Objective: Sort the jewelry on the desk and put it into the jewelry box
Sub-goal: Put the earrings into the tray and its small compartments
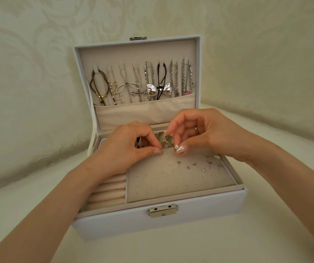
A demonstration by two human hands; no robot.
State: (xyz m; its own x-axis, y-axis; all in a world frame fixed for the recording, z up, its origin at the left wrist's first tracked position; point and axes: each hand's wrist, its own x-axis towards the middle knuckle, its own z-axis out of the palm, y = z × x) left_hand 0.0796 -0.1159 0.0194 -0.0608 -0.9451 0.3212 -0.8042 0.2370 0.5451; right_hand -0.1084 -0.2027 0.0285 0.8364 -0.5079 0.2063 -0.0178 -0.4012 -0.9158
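A white jewelry box (199,211) stands open on the desk, its lid upright. Several necklaces (142,82) hang inside the lid above a beige pocket. The perforated earring pad (171,177) holds several small studs (194,165) at its far right. My left hand (133,143) has its fingers curled, thumb and forefinger pinched at the pad's far edge; what they hold is too small to tell. My right hand (199,131) pinches a small silver earring (177,147) just above the pad. Gold rings (163,139) lie in the compartment behind the pad, between both hands.
Cream ring rolls (110,190) fill the left compartment under my left forearm. A metal clasp (162,210) sits on the box front. The box stands on a pale desk (266,234) against a patterned wall.
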